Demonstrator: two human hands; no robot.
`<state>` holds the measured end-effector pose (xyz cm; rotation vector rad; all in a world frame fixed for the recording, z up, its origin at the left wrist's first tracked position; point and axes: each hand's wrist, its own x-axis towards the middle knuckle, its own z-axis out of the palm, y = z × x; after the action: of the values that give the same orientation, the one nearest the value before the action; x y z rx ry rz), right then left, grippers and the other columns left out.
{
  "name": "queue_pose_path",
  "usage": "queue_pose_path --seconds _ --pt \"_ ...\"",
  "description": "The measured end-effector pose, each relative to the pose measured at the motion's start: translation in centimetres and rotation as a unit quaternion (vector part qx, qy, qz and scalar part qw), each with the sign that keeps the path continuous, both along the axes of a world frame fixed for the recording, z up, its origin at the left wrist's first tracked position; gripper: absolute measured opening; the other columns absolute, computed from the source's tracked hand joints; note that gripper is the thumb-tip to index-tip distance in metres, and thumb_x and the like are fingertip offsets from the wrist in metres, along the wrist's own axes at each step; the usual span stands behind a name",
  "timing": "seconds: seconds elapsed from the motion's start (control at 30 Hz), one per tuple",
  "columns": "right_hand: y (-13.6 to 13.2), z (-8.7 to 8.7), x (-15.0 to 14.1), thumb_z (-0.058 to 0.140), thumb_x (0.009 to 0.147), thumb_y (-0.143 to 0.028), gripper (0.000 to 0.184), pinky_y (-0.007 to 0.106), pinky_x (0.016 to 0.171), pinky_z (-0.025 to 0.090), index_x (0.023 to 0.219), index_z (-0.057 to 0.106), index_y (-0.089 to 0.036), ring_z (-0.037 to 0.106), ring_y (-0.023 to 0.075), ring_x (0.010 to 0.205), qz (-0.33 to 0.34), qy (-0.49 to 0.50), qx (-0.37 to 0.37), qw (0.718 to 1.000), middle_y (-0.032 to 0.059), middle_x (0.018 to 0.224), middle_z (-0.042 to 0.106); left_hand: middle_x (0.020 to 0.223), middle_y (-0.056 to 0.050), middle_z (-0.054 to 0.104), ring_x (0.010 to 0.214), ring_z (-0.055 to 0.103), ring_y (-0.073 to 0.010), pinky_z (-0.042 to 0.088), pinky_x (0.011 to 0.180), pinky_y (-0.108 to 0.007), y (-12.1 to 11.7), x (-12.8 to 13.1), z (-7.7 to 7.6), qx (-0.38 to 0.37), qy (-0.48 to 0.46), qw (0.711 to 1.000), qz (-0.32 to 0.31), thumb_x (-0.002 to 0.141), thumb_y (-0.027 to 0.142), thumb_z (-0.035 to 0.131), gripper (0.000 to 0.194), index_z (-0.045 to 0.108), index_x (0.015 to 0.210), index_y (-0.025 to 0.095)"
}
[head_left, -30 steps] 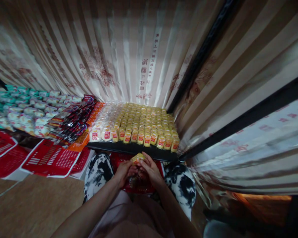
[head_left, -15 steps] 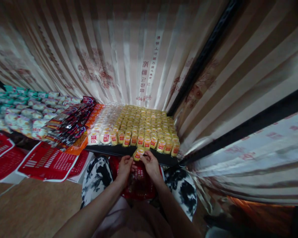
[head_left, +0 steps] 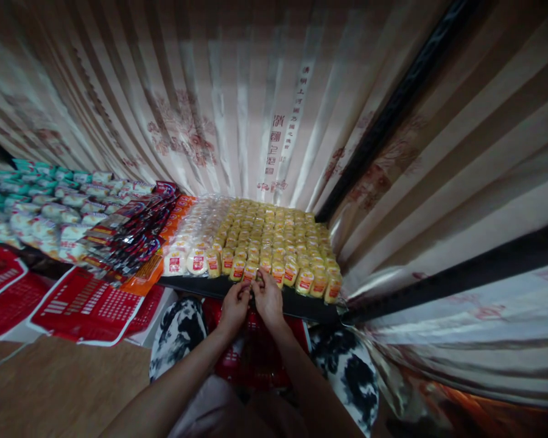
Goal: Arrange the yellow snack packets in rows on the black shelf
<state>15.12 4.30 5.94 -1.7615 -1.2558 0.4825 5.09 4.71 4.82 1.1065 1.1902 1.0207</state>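
Both of my hands meet at the front edge of a block of small yellow snack packets (head_left: 274,234) with red labels, which stand in tight rows. One yellow packet (head_left: 250,274) shows just above my fingertips, level with the front row. My left hand (head_left: 235,307) pinches at its lower left with curled fingers. My right hand (head_left: 268,298) is closed at its right side, with fingers reaching over the front row and hiding part of it. The packet's lower end is hidden by my fingers.
Clear-wrapped white packets (head_left: 196,261) stand left of the yellow ones on a black shelf (head_left: 301,303). Further left lie dark packets (head_left: 137,234), orange packets (head_left: 146,274) and white-green packets (head_left: 59,210). Red bags (head_left: 89,304) hang below. A pleated curtain (head_left: 237,109) rises behind.
My hands carried a yellow packet forward and up from above the red surface between my knees to the front row of yellow packets. The view has shifted slightly.
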Motion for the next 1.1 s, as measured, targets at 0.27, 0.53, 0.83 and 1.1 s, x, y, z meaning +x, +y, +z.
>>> queue_pose_path --seconds 0.27,0.53,0.83,1.1 --pt "-1.9 -1.3 -1.1 0.039 0.085 -0.029 0.039 0.037 0.089 0.046 0.119 0.053 -0.017 0.054 0.0214 0.103 -0.002 -0.065 0.084 0.994 0.0133 0.114 0.054 0.096 -0.006 0.065 0.092 0.059 -0.0179 0.044 0.087 -0.029 0.3 0.0 -0.8 0.054 0.012 0.998 0.02 0.073 0.014 0.055 0.02 0.066 0.09 0.018" --pt "-2.0 -2.2 -0.8 0.035 0.085 -0.023 0.04 0.034 0.091 0.045 0.118 0.057 -0.017 0.053 0.0196 0.104 0.034 -0.072 0.088 0.993 0.0126 0.112 0.054 0.089 -0.006 0.064 0.087 0.058 -0.0178 0.044 0.084 -0.028 1.1 -0.1 -0.6 0.06 0.052 0.997 0.012 0.073 0.011 0.052 0.018 0.066 0.082 0.017" --pt "-7.5 -3.8 -1.4 0.032 0.088 -0.022 0.031 0.031 0.089 0.044 0.1 0.06 -0.019 0.057 0.0171 0.097 0.063 -0.036 0.036 0.997 0.0094 0.1 0.06 0.077 -0.003 0.062 0.075 0.056 -0.0156 0.043 0.072 -0.023 -3.5 -2.1 -0.9 0.124 0.147 0.979 -0.066 0.076 0.011 0.045 0.02 0.064 0.073 0.02" --pt "-7.5 -9.2 0.5 0.049 0.083 -0.014 0.027 0.033 0.084 0.045 0.108 0.058 -0.014 0.06 0.0224 0.097 0.117 -0.091 -0.359 0.921 0.0136 0.103 0.064 0.094 -0.009 0.068 0.093 0.06 -0.0233 0.042 0.086 -0.033 -4.5 -2.0 -7.7 -0.12 0.286 0.912 -0.268 0.072 0.01 0.053 0.022 0.068 0.086 0.016"
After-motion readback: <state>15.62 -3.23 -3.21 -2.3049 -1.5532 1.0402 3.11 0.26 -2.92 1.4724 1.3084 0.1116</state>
